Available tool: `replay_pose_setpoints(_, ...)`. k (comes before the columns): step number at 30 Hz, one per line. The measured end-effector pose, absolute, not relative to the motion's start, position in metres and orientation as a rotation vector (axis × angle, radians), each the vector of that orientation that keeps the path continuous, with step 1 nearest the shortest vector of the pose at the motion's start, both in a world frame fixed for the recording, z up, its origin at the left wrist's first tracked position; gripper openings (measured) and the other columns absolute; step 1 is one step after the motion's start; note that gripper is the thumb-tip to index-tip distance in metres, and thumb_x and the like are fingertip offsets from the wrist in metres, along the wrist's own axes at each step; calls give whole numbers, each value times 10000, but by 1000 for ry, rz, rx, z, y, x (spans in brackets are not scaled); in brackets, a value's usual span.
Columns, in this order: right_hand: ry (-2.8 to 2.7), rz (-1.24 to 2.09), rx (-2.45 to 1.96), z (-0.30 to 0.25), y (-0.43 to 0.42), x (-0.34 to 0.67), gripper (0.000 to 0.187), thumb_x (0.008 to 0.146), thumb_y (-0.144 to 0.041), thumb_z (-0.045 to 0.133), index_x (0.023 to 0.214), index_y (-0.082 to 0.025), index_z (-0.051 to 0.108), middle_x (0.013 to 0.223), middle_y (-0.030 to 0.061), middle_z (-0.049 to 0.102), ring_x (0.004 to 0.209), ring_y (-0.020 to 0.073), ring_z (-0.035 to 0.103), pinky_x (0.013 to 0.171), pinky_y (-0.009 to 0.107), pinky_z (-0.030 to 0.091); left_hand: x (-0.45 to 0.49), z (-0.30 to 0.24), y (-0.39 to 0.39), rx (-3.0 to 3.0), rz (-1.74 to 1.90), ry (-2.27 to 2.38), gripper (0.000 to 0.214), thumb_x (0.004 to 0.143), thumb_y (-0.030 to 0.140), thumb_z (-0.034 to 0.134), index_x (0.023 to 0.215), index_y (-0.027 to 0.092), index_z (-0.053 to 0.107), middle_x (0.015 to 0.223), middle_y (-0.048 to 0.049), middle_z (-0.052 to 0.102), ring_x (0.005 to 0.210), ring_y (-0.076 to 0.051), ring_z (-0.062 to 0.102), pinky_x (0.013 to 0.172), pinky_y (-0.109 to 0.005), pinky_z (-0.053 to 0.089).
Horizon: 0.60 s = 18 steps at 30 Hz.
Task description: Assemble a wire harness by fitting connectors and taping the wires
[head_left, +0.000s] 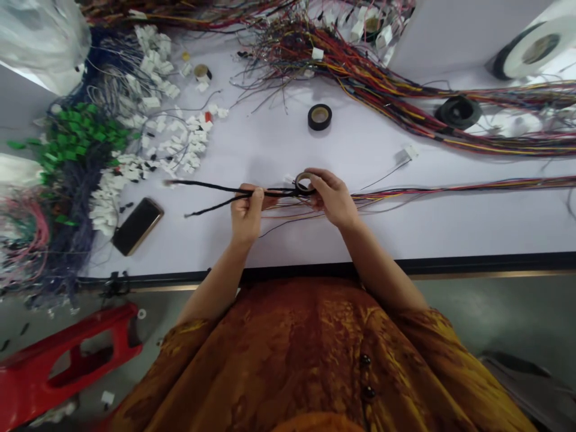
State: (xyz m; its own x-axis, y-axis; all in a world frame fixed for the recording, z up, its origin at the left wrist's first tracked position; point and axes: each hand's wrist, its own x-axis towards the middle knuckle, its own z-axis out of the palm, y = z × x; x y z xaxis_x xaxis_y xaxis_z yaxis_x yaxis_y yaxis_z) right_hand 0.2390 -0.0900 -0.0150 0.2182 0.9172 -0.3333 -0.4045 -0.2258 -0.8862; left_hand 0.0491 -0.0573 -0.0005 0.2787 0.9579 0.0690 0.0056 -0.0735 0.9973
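Note:
A wire harness [405, 191] stretches across the table from the right edge to both my hands. Its left part is wrapped in black and splits into two black branches [202, 185] that point left. My left hand [247, 213] pinches the wrapped part just right of the split. My right hand [335, 198] is closed on a small roll of black tape [305, 183], held against the wires at the end of the wrapping. A few thin loose wires [288, 221] hang below the bundle between my hands.
Another black tape roll [320, 117] lies beyond my hands. A phone [137, 226] and piles of white connectors [105, 201] and green connectors [81, 135] are on the left. A thick wire bundle [396, 111] crosses the back right. A red stool [67, 360] stands below the table's front edge.

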Motion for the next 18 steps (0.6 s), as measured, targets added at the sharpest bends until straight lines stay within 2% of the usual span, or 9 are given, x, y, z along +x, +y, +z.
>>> replay_pose_setpoints(3,-602,1294,-1286,-15,-110,244,275,898,-413,602,1095,-225,560,835,-21,571,512,52,477,434,190,419,62,-10,-47,1478,838,843,377,785,513,769,976,206,664,904,-57,745,759,-134,721,643,-223,586)
replay_pose_setpoints(7,-782,1028,-1400,-9,-135,235,324,952,-399,536,1236,-245,520,829,-5,568,545,91,501,496,241,469,85,-3,-47,1511,821,893,332,873,518,669,929,190,687,737,-17,695,453,-66,592,380,-169,418)
replay_pose_setpoints(10,-1088,730,-1514,-10,-156,217,388,967,-330,499,1345,-239,508,974,70,615,741,162,598,679,323,553,92,10,-54,1450,925,964,316,899,515,638,969,208,654,839,-18,727,361,-32,509,308,-163,351)
replay_pose_setpoints(12,-1329,644,-1505,-11,-165,210,370,953,-275,493,1315,-227,551,1074,109,619,891,201,621,796,364,562,90,17,-61,1403,948,989,296,916,504,618,987,218,643,876,-21,737,403,-41,549,361,-163,431)
replay_pose_setpoints(14,-1409,612,-1487,-8,-166,212,292,951,-259,484,1213,-224,608,1090,108,617,912,196,616,835,365,552,85,21,-68,1408,947,976,266,925,479,617,997,224,647,896,-27,738,543,-81,652,507,-197,550)
replay_pose_setpoints(16,-1286,630,-1518,-2,-154,222,210,942,-282,517,1114,-214,615,1034,82,622,792,156,593,780,333,543,79,22,-75,1542,927,929,231,923,444,632,986,224,667,933,-40,736,749,-133,719,704,-270,611)
replay_pose_setpoints(18,-1130,799,-1544,3,-132,235,200,903,-296,583,1078,-199,579,925,45,619,640,111,526,661,291,517,73,19,-81,1789,887,852,195,914,411,653,948,222,689,964,-50,733,916,-173,715,857,-339,597)
